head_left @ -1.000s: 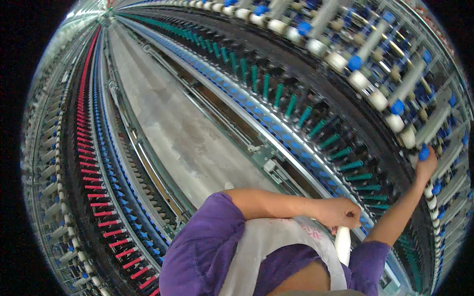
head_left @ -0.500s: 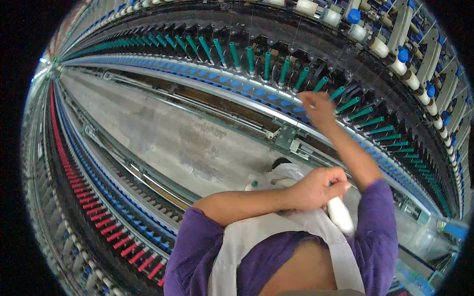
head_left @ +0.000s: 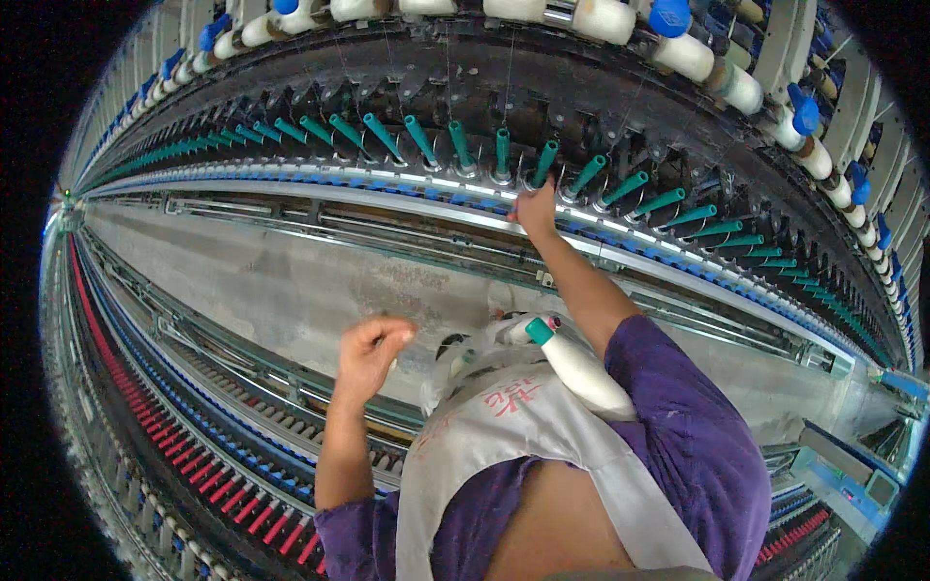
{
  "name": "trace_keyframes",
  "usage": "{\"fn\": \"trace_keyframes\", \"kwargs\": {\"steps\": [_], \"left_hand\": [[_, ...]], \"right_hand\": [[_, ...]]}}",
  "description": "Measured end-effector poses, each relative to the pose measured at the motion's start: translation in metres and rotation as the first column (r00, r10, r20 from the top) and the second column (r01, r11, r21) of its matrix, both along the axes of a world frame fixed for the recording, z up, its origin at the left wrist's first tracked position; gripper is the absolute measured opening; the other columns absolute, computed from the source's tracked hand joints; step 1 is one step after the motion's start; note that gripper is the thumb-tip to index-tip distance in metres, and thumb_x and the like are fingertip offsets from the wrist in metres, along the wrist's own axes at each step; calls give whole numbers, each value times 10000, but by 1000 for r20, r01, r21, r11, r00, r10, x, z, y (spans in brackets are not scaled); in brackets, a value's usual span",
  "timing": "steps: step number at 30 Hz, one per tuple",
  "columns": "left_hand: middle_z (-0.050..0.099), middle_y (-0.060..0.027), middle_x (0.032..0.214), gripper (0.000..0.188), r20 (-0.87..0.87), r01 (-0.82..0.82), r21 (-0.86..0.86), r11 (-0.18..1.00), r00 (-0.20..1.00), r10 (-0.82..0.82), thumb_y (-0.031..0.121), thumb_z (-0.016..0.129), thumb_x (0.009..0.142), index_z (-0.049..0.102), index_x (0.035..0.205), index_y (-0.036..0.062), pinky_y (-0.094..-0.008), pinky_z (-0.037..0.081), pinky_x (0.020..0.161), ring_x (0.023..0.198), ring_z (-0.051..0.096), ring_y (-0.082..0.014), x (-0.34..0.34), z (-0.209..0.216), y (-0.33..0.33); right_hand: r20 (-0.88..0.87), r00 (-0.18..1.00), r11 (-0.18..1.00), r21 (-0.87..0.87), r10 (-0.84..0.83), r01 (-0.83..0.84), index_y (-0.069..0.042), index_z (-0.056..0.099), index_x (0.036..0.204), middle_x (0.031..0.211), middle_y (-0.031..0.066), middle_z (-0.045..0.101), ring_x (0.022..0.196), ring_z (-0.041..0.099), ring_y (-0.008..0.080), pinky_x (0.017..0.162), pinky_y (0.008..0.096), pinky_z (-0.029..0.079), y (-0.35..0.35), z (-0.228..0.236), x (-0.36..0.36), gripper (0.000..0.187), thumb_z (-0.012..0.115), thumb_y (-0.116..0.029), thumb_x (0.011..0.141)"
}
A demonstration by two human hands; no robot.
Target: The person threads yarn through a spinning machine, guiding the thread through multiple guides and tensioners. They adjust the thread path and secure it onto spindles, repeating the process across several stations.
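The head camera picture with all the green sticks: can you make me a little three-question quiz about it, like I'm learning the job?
1. True or false: the right hand reaches up to the row of green spindles on the machine.
2. What sticks out of the white apron pocket? A) a white yarn bobbin with a green tip B) a red hammer C) a yellow cup
3. Fill in: the left hand is raised with its fingers pinched together, away from the ____ .

Key:
1. True.
2. A, the yarn bobbin.
3. Machine; whether it pinches a thread is too fine to tell.
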State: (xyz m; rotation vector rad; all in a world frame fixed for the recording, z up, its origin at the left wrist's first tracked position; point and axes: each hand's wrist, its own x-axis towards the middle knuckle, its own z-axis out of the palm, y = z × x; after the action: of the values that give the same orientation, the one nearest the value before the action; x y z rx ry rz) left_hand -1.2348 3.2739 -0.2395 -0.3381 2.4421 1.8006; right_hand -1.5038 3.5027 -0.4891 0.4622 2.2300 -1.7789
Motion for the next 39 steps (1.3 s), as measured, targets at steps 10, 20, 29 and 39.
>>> {"fn": "trace_keyframes", "kwargs": {"steps": [10,20,29,39], "left_hand": [[572,-39,761,70,29,258,-177,950,966,-257,92,750,881,723,910,35,-304,455,628,702,549,-153,-79,-66,-59],[692,-102,952,168,-217,332,-238,913,898,-383,173,729,913,687,991,30,-310,546,662,816,668,-184,-250,-231,84],[703,-100,680,239,352,-247,147,958,918,182,234,649,906,677,790,27,-389,523,564,558,648,-227,-271,-317,149],[522,7,597,199,-79,-60,371,927,992,96,218,646,969,698,972,26,-255,337,476,513,432,-78,-285,-154,160]], "right_hand": [[-78,892,573,790,446,-217,-124,503,1397,751,219,686,697,685,416,647,538,545,29,7,28,503,619,-219,916],[-44,992,941,-314,121,-129,-88,734,1172,845,51,702,683,662,118,647,262,546,29,47,56,230,674,-83,950],[-364,838,346,910,406,227,-128,645,738,743,81,671,661,661,282,574,419,484,32,-22,16,60,646,-179,770],[-279,954,983,-171,-110,63,-54,696,1229,962,80,741,806,684,133,727,281,558,62,103,74,251,584,-104,1011]]}}
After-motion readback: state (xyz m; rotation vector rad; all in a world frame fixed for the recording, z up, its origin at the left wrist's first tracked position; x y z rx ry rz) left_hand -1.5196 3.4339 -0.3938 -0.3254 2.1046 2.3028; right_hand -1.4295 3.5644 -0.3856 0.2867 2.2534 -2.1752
